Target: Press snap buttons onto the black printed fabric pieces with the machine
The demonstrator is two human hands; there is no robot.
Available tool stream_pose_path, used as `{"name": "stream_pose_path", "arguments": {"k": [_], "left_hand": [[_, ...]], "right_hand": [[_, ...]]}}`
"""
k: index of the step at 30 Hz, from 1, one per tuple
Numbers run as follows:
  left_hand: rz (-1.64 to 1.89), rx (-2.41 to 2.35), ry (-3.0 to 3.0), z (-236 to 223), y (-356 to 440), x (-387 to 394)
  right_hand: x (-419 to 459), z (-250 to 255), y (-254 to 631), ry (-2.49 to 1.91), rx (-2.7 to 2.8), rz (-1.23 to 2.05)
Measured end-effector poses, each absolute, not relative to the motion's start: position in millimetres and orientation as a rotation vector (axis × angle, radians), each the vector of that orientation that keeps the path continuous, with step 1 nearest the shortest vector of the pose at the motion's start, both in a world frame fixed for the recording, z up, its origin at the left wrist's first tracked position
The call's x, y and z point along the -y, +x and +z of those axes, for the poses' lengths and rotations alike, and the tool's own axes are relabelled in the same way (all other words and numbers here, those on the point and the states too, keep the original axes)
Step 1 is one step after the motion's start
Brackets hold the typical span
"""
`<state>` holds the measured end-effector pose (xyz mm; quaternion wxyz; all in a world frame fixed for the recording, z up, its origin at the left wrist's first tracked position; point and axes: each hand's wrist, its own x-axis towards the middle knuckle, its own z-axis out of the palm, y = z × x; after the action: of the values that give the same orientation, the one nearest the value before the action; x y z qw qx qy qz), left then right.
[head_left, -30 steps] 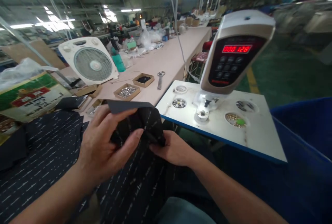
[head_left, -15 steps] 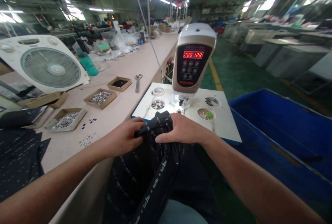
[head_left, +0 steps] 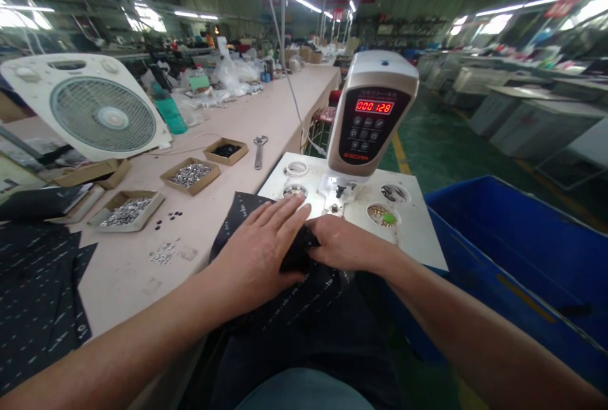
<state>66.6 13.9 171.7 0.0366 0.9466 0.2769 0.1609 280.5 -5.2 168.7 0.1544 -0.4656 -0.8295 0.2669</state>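
A dark garment with small white print (head_left: 237, 208) lies bunched at the near edge of the white machine table (head_left: 413, 240). My left hand (head_left: 263, 248) rests flat across it, fingers stretched out. Beside it, my right hand (head_left: 339, 242) has its fingers curled closed on the cloth. Just beyond my hands stands a snap-fastening machine (head_left: 373, 118) with a red display reading 000128. Its die (head_left: 334, 208) sits bare below the head. Part of the garment is hidden under my hands.
On the left table are boxes of metal snap parts (head_left: 126, 210), a box of black parts (head_left: 226, 151), an adjustable wrench (head_left: 259, 151), a box fan (head_left: 102, 112) and more printed fabric (head_left: 38, 296). A blue bin (head_left: 503, 239) stands at the right.
The garment has been turned and folded over toward the left. My left hand has opened from its grip and now lies flat on it. My right hand has curled inward on the cloth.
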Motion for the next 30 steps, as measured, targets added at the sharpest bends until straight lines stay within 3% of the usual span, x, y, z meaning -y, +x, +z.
{"name": "stream_pose_path", "arguments": {"k": [5, 11, 20, 26, 30], "left_hand": [[0.262, -0.859, 2.526, 161.9, 62.4, -30.2], [0.198, -0.992, 2.479, 154.0, 48.5, -33.4], [0.323, -0.849, 2.128, 125.7, 29.8, -40.9], [0.324, -0.825, 1.824, 132.1, 28.2, -45.0], [0.329, -0.823, 1.891, 136.3, 34.7, -40.8]], "right_hand": [[7.7, 183.6, 279.5, -1.369, 2.485, 0.675], [12.4, 170.5, 290.9, -1.489, 2.494, 0.353], [3.6, 163.9, 292.3, -1.424, 2.221, 1.279], [-12.6, 151.1, 281.0, -1.435, 1.826, 1.566], [-15.7, 148.8, 279.6, -1.383, 1.809, 1.566]]}}
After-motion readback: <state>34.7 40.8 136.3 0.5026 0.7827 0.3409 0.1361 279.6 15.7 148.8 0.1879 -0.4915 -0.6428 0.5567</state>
